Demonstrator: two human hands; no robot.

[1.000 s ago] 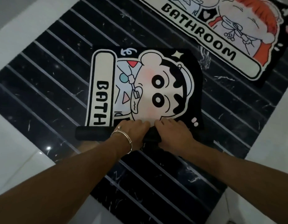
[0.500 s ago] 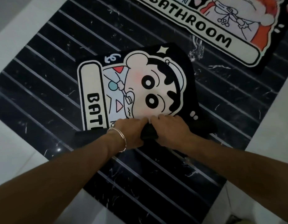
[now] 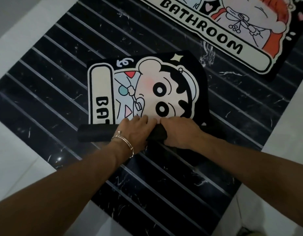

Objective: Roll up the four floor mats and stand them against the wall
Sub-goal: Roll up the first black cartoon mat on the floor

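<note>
A black bath mat with a cartoon boy's face [image 3: 147, 89] lies on the dark striped floor, its near end wound into a black roll [image 3: 96, 134]. My left hand [image 3: 135, 130], with a silver bangle at the wrist, grips the roll near its middle. My right hand [image 3: 179, 132] grips the roll just beside it, fingers curled over the top. Only "BAT" of the mat's lettering shows above the roll. A second mat [image 3: 229, 33] with "BATHROOM" and an orange-haired figure lies flat at the upper right.
The floor is black marble with thin pale stripes [image 3: 164, 184]. White tiles [image 3: 14, 142] border it on the left and the right [image 3: 283, 133]. A pale wall base runs along the upper left [image 3: 28, 23].
The roll has advanced further up the mat: the lettering went from "BATH" to "BAT". Both hands stayed together on the roll's middle and moved with it.
</note>
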